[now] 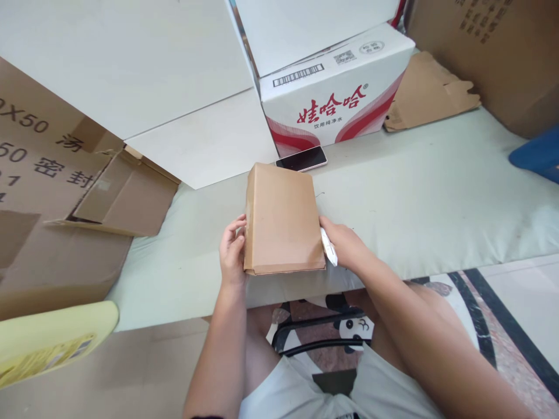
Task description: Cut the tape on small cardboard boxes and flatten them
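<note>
A small brown cardboard box rests on the pale green cloth, tilted slightly in front of me. My left hand grips its left side with bent fingers. On the opposite side, my right hand presses against the box, its fingertips hidden behind the edge. Between that palm and the box is a slim white object, mostly covered, whose kind I cannot make out. The box's upper face is plain, and its near lower edge shows a thin cardboard seam.
A smartphone lies just behind the box, before a white and red water carton. Large brown cartons stand at left, and a flattened cardboard piece lies at back right. A yellow container and a blue object flank the cloth.
</note>
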`<state>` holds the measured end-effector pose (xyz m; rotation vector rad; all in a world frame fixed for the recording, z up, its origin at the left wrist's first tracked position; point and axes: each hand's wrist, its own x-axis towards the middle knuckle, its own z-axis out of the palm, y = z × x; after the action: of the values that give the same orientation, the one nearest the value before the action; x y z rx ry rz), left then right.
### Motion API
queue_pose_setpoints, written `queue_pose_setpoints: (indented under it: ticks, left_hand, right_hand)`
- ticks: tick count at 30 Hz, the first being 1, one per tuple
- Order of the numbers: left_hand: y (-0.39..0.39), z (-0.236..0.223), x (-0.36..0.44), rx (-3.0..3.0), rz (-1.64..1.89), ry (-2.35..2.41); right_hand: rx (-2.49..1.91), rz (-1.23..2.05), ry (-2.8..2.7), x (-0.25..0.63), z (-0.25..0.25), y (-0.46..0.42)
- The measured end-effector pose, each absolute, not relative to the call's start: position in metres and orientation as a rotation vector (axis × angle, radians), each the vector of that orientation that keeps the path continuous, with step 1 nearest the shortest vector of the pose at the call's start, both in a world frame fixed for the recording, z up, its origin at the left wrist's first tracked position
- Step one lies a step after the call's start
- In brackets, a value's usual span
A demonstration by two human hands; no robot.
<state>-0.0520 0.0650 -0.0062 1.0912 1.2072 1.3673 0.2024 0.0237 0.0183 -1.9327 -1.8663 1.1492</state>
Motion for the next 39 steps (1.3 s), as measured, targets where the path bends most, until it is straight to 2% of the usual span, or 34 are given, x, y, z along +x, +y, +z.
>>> queue_pose_setpoints:
  ticks: [39]
  left_hand:
    - [0.0647,-0.0061,-0.0504,1.057,1.369,1.209]
  right_hand:
    - [-1.971,1.138,-1.885,0.2013,0.0195,0.0242]
